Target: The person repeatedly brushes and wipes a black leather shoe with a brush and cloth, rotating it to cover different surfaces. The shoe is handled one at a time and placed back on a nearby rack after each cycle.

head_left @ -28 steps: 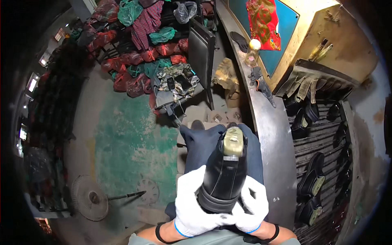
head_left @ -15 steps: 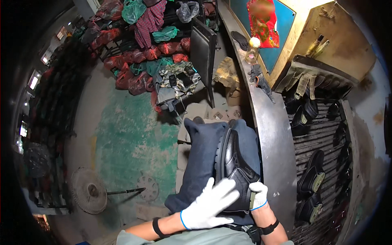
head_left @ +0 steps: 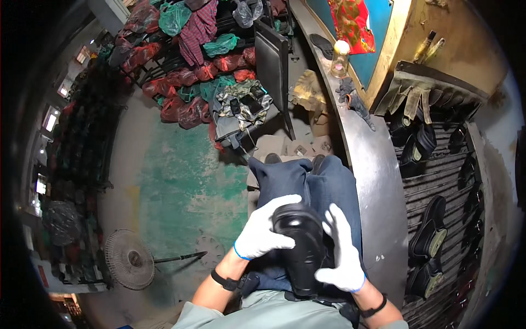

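Observation:
A black shoe (head_left: pixel 298 247) is over my lap, its smooth rounded end away from me and its other end close to my body. My left hand (head_left: pixel 268 229), in a white glove, grips the rounded end, thumb on the near face and fingers around the far left edge. At the shoe's right side, my right hand (head_left: pixel 343 253), also gloved in white, is open with fingers stretched and the thumb pointing at the shoe. Whether that thumb touches the shoe I cannot tell. Dark blue trousers (head_left: pixel 282 183) cover my legs underneath.
To my right runs a metal counter (head_left: pixel 378 181) bearing dark gloves (head_left: pixel 355 104) and a glass jar (head_left: pixel 339 63). Beyond it, black shoes (head_left: pixel 430 227) rest on a slatted rack. A fan (head_left: pixel 130 259) stands at left; a black chair (head_left: pixel 272 71) and red bags (head_left: pixel 181 109) are ahead.
The shoe has swung round and come nearer my body. My left hand, spread over it before, now grips its rounded end. My right hand has let go of the heel and opened.

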`<state>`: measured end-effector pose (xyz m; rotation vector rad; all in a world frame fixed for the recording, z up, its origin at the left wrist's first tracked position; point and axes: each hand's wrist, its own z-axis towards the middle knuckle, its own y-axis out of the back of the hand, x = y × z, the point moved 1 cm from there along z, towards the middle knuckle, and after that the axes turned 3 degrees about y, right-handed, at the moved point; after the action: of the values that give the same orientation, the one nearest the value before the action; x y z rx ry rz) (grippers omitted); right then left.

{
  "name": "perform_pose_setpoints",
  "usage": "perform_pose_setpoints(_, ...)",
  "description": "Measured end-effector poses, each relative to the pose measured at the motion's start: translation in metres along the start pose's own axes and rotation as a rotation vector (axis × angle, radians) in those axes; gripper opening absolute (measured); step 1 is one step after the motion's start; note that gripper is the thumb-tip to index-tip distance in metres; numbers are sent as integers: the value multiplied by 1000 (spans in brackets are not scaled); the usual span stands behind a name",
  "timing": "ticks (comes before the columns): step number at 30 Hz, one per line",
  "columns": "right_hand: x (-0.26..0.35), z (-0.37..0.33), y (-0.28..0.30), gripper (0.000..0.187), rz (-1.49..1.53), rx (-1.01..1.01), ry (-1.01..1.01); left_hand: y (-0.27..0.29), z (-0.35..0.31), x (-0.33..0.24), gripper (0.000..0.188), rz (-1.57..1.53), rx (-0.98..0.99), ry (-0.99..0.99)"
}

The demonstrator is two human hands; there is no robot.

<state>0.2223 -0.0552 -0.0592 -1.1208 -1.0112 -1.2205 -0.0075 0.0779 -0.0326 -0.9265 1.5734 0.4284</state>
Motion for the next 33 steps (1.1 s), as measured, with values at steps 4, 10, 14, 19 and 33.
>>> perform_pose_setpoints(4,5,43,-30,141,-270,148,179,17,-4,-14,105,88,-89,-55)
perform_pose_setpoints(10,7,0,-47,143,-499,232,200,29,-7,-2,103,36,-151,-74)
perform_pose_setpoints(14,-2,-24,-36,121,-535,202,48,18,-1,-3,74,174,-200,-105)
perform_pose_setpoints(19,-6,-13,18,133,285,231,-244,8,31,-7,58,-107,-106,-154)
perform_pose_setpoints(33,-9,-60,30,132,694,10,-328,-40,71,11,33,134,-114,-157)
